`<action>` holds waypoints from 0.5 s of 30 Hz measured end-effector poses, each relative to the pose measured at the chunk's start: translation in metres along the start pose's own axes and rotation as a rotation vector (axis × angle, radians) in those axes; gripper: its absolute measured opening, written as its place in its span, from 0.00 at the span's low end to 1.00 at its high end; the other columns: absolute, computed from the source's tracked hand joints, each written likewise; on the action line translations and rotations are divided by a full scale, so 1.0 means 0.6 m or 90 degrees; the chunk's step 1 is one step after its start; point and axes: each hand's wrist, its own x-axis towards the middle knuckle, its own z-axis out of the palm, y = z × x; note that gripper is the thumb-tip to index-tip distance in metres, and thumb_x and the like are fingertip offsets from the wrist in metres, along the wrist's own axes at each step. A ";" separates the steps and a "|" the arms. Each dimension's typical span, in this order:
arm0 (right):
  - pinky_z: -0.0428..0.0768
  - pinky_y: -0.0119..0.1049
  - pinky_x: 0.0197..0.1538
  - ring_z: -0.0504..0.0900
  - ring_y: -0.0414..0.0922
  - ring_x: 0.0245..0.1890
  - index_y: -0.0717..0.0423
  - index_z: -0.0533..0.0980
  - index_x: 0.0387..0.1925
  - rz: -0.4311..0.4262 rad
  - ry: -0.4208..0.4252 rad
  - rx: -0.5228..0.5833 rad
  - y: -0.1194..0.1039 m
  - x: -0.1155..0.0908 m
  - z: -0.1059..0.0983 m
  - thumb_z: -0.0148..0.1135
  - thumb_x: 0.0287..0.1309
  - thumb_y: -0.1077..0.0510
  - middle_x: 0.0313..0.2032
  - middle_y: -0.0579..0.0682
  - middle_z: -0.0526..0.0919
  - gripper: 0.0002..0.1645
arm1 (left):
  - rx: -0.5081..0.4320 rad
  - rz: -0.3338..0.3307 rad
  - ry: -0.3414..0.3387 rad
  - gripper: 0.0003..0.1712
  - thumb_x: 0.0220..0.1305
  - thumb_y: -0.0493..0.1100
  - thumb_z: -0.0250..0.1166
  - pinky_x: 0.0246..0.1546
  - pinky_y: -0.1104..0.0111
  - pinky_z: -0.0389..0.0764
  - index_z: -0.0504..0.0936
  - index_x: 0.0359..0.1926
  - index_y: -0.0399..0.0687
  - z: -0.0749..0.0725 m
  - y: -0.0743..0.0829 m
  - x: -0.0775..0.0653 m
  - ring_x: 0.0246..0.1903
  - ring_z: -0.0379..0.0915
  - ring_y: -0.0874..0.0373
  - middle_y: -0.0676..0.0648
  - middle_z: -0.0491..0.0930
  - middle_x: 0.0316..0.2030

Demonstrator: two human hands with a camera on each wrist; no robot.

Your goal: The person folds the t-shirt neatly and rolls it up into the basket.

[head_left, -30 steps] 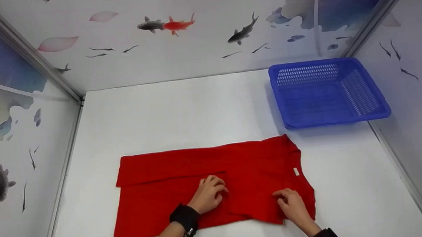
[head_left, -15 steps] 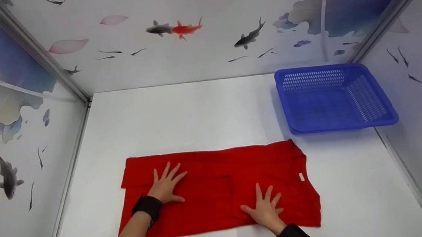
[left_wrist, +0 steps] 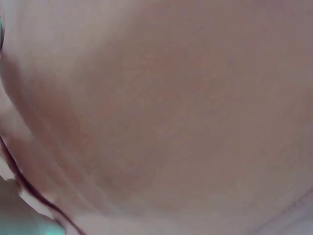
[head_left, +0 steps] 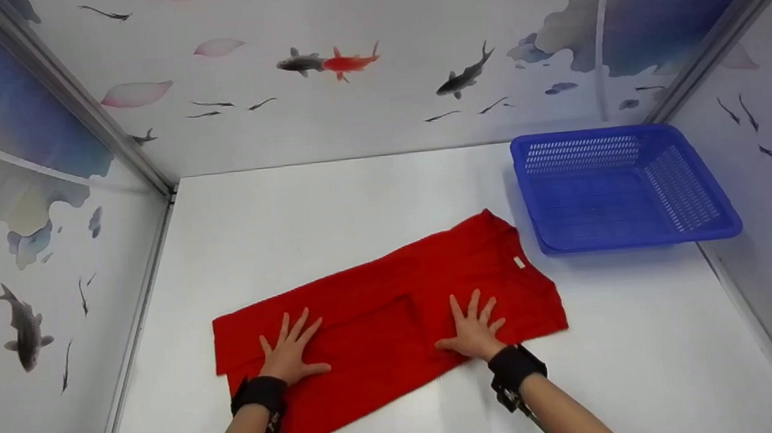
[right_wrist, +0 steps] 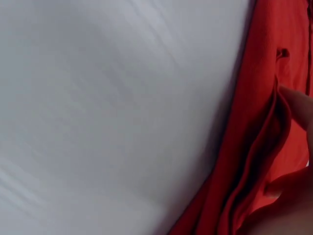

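A red shirt (head_left: 375,346) lies folded on the white table, slanted so that its collar end on the right is farther away. A small white label (head_left: 519,262) shows at the neckline. My left hand (head_left: 288,356) rests on the shirt's left part with fingers spread. Flat on the right part, near the close edge, lies my right hand (head_left: 473,331), its fingers also spread. In the right wrist view, layered folds of the shirt (right_wrist: 254,142) run beside my fingers. Blurred skin fills most of the left wrist view.
A blue perforated basket (head_left: 632,243) stands at the back right, close to the shirt's collar end. Walls printed with fish (head_left: 465,78) enclose the table (head_left: 331,207) at the back and both sides. Black bands (head_left: 515,367) circle both wrists.
Both hands have spread out flat on the shirt, the left moving leftward. The shirt has turned, its collar end shifting away from me and its left end toward me.
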 end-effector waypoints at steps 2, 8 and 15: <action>0.28 0.78 0.58 0.24 0.77 0.67 0.65 0.48 0.74 -0.026 -0.017 -0.023 0.004 0.031 -0.022 0.71 0.53 0.49 0.71 0.76 0.29 0.58 | 0.002 -0.028 0.017 0.52 0.52 0.56 0.74 0.55 0.23 0.30 0.61 0.73 0.47 0.003 0.008 0.003 0.72 0.31 0.29 0.36 0.47 0.75; 0.36 0.73 0.64 0.33 0.72 0.71 0.62 0.56 0.73 -0.040 0.025 -0.154 0.006 0.086 -0.075 0.72 0.53 0.50 0.72 0.74 0.38 0.52 | -0.011 -0.067 0.044 0.51 0.55 0.57 0.71 0.52 0.21 0.35 0.59 0.73 0.42 0.009 0.048 0.019 0.70 0.31 0.26 0.32 0.45 0.74; 0.45 0.71 0.65 0.43 0.77 0.69 0.72 0.60 0.68 0.005 0.129 -0.126 -0.055 0.040 -0.019 0.67 0.58 0.54 0.69 0.79 0.48 0.44 | 0.013 -0.075 0.042 0.51 0.52 0.51 0.74 0.53 0.22 0.33 0.60 0.73 0.42 -0.014 0.029 0.005 0.71 0.33 0.27 0.33 0.48 0.74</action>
